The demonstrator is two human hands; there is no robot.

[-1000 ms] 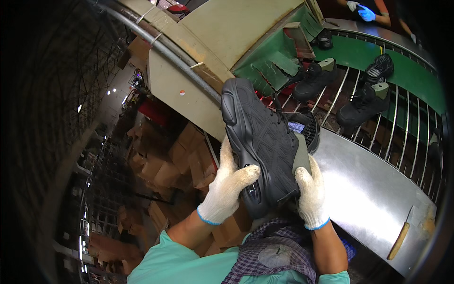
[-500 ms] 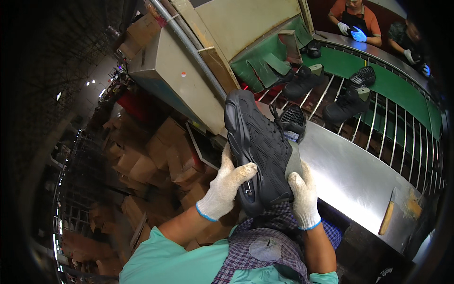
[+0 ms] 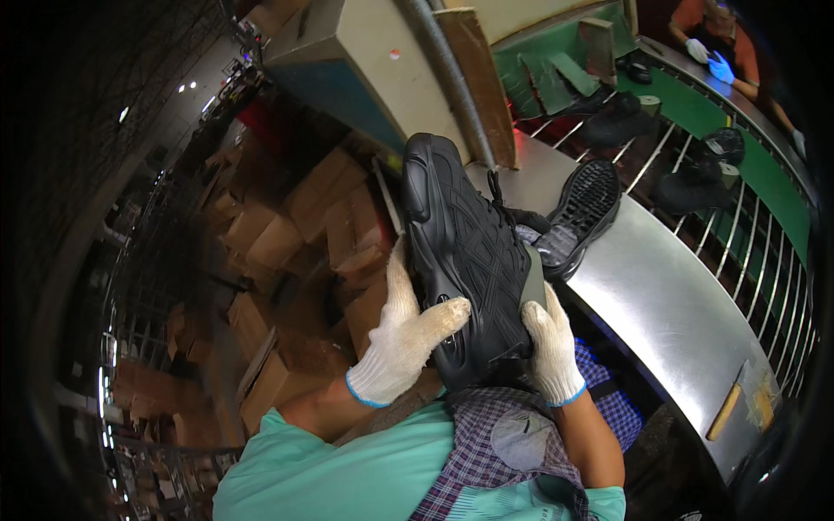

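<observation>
A black sports shoe (image 3: 469,247), toe pointing away from me, is held up between my two gloved hands. My left hand (image 3: 400,339) grips the sole side near the heel, its thumb pressed on the sidewall. My right hand (image 3: 552,347) closes on the heel end, by a grey-green shoe last (image 3: 536,282) that sticks out of the shoe's opening. Both gloves are white knit with blue cuffs. Just beyond the shoe, a loose black sole (image 3: 591,200) rests on the metal counter, its hollow, ribbed inner side showing. My left fingertips are hidden behind the shoe.
The curved metal counter (image 3: 660,300) runs along my right, with a wooden-handled knife (image 3: 724,412) near its end. Past it, black shoes (image 3: 617,122) rest on rollers beside a green belt (image 3: 764,187). Cardboard boxes (image 3: 326,195) lie at left; a co-worker (image 3: 734,48) is far right.
My view has turned left, so the counter and rollers sit farther right. The shoe stays in both hands, slightly more upright. More of the loose sole on the counter now shows.
</observation>
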